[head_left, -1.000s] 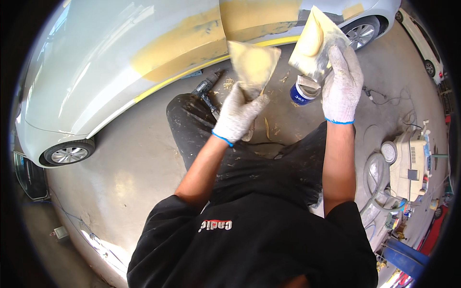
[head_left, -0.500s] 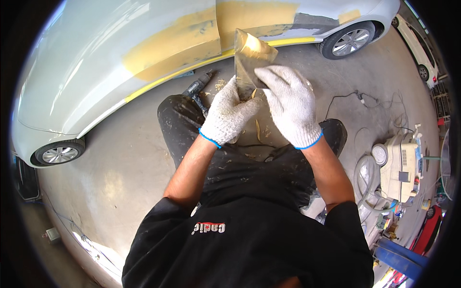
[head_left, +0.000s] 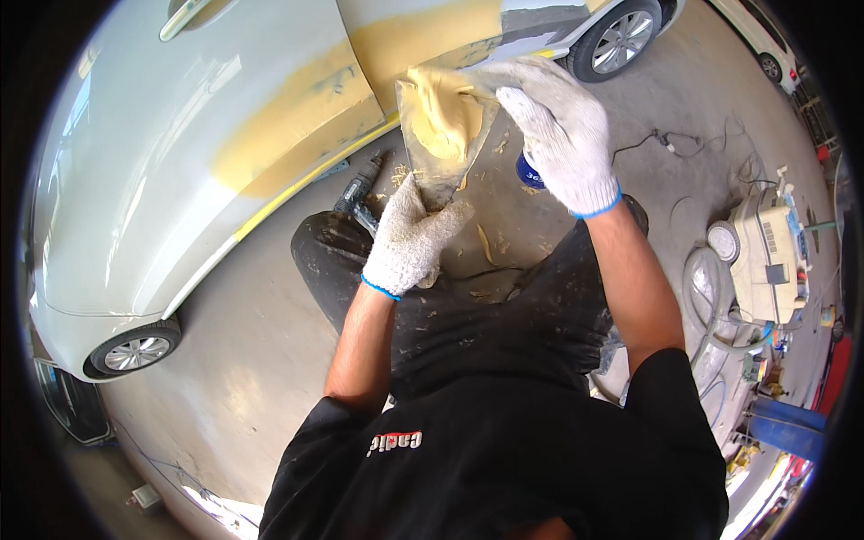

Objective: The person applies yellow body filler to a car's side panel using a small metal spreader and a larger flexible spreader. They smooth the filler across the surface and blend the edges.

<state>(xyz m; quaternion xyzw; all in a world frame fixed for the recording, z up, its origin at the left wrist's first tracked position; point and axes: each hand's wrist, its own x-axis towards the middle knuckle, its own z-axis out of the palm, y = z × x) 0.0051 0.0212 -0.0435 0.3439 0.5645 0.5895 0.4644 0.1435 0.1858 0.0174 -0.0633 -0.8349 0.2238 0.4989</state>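
Note:
My left hand (head_left: pixel 409 234), in a white knit glove, grips a spreader board (head_left: pixel 412 135) upright, loaded with a thick mound of pale yellow putty (head_left: pixel 450 126). My right hand (head_left: pixel 562 135), also gloved, holds a second thin spreader (head_left: pixel 481 81) whose edge is at the top of the putty, overlapping the first one. A blue can (head_left: pixel 529 173) is partly hidden behind my right hand. Beside my left leg on the floor lies a dark power tool (head_left: pixel 358 189), with putty scraps (head_left: pixel 481 243) scattered between my knees.
A silver car (head_left: pixel 135 180) with yellow filler patches (head_left: pixel 288 135) fills the upper left. At right stand a beige wheeled machine (head_left: pixel 760 252) with a hose (head_left: pixel 702 279) and cable (head_left: pixel 684 142). A white car (head_left: pixel 756 45) and a blue metal piece (head_left: pixel 787 423) are farther right.
The two spreaders, held apart a second ago, have come together. My right hand has moved left across the left board, then slightly up, and the putty mound now shows on the left board.

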